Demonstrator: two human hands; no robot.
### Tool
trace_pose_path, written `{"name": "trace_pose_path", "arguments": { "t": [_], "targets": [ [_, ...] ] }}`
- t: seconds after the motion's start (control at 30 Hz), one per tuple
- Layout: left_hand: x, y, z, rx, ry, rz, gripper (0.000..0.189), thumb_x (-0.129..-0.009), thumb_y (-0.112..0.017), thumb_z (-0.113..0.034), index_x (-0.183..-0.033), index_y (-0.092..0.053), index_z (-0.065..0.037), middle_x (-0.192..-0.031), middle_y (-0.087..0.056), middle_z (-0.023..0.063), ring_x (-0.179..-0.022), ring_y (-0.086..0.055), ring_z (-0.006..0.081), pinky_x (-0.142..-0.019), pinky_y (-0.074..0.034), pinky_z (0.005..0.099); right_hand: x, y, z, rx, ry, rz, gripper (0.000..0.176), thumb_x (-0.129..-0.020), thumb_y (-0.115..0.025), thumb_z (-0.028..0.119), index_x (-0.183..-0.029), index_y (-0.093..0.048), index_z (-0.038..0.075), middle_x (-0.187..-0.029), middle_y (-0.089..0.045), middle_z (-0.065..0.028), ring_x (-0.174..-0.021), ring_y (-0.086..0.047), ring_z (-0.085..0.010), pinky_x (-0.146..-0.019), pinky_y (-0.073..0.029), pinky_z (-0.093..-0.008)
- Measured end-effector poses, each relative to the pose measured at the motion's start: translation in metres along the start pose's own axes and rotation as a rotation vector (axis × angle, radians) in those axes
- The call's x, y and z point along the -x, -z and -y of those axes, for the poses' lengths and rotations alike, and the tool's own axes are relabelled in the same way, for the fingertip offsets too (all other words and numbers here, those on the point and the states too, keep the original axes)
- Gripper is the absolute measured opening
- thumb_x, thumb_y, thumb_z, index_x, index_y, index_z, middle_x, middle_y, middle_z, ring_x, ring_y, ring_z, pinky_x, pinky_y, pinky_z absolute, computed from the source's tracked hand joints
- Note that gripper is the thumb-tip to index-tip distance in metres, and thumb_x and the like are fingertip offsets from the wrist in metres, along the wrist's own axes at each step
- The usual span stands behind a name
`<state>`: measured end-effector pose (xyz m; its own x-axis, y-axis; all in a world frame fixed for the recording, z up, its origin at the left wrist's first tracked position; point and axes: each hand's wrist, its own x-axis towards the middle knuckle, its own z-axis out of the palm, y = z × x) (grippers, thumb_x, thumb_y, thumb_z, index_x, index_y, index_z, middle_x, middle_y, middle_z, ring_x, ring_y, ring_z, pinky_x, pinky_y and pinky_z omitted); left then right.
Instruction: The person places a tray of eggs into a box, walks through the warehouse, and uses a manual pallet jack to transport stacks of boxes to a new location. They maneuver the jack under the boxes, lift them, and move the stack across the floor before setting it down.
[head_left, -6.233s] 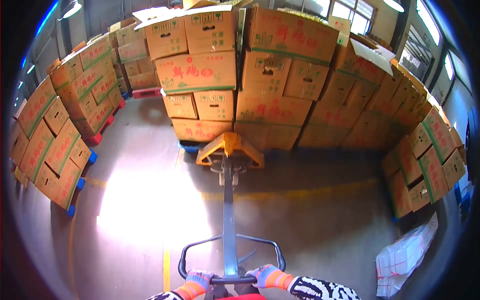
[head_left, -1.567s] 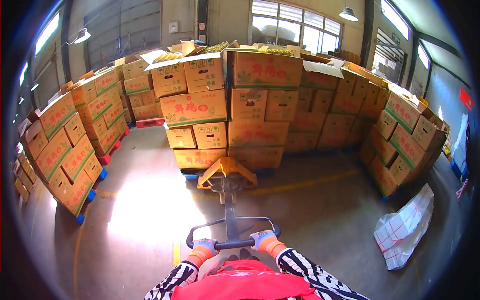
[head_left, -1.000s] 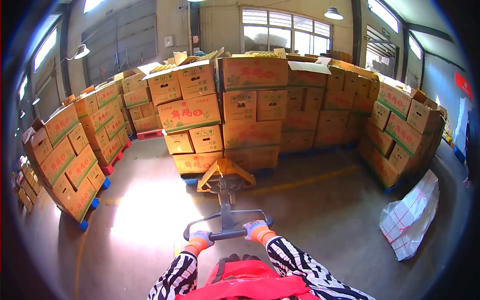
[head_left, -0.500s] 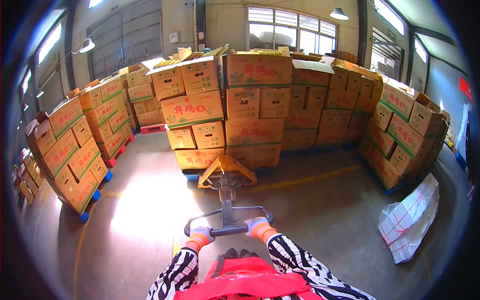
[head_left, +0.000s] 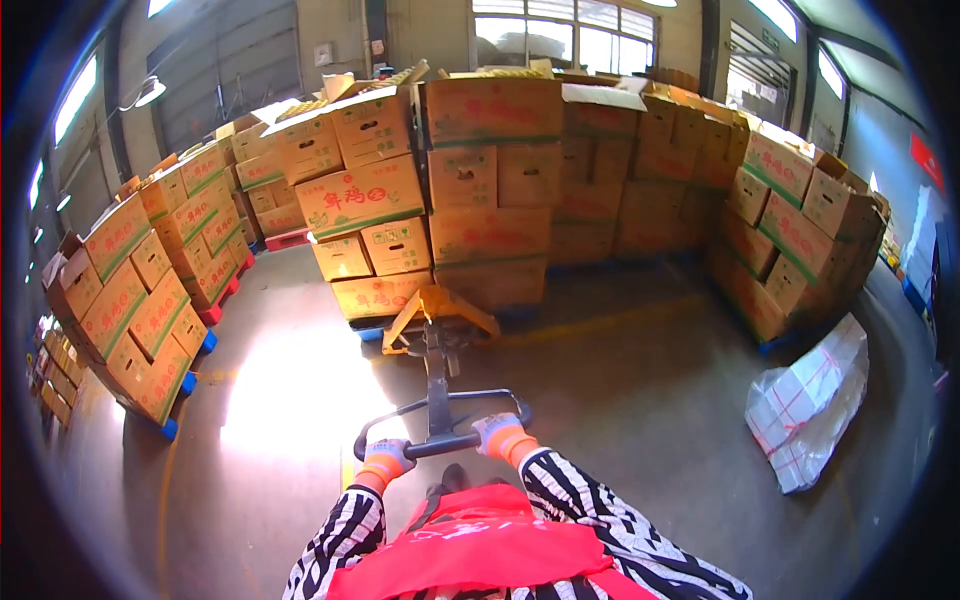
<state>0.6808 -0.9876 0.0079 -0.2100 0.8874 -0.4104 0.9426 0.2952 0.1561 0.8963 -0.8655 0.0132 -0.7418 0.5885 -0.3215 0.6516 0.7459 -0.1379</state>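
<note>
Both my hands wear pale gloves with orange cuffs and grip the black loop handle [head_left: 437, 445] of a pallet jack. My left hand [head_left: 388, 458] is wrapped round the left end of its near bar. Towards the right end of that bar, my right hand [head_left: 497, 436] is closed as well. A shaft runs forward from the handle to the jack's orange body [head_left: 432, 303]. That body stands against a tall stack of printed cardboard cartons [head_left: 362, 198] on a blue pallet [head_left: 368, 332]; the forks are hidden.
Carton stacks stand on pallets at the left [head_left: 135, 300] and the right [head_left: 800, 235]. More stacked cartons [head_left: 600, 170] adjoin the middle stack. A plastic-wrapped white bundle [head_left: 808, 405] lies on the floor to the right. Yellow lines [head_left: 590, 325] mark the floor, and bright sunlight falls left of the jack.
The handle, both hands and the carton stacks have shifted left in view, and the stacks sit higher. Both hands keep their hold on the handle. One shoe shows more plainly ahead of the other.
</note>
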Motion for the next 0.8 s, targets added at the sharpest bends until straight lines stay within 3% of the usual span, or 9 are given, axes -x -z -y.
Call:
{"name": "trace_pose_path", "arguments": {
  "t": [0.57, 0.8],
  "targets": [
    [0.062, -0.021, -0.033, 0.003, 0.02, -0.031, 0.028, -0.074, -0.057, -0.036, -0.091, -0.067, -0.016, -0.094, -0.067, 0.0114, -0.092, -0.062, 0.0292, -0.082, -0.048, 0.038, 0.067, -0.005, 0.009, 0.014, 0.011, 0.056, 0.037, -0.08, -0.059, 0.032, -0.112, -0.06, 0.015, -0.112, -0.063, -0.0101, -0.105, -0.059, -0.0286, -0.087, -0.047, -0.0401],
    [0.089, -0.032, -0.032, -0.007, 0.003, -0.032, 0.027, -0.074, -0.058, -0.033, -0.094, -0.068, -0.017, -0.1, -0.066, 0.0116, -0.096, -0.062, 0.0283, -0.085, -0.048, 0.0377, 0.082, -0.02, 0.02, 0.018, 0.019, 0.077, 0.04, -0.079, -0.061, 0.035, -0.113, -0.06, 0.014, -0.112, -0.063, -0.0104, -0.105, -0.059, -0.0291, -0.087, -0.047, -0.0407]
  ]
}}
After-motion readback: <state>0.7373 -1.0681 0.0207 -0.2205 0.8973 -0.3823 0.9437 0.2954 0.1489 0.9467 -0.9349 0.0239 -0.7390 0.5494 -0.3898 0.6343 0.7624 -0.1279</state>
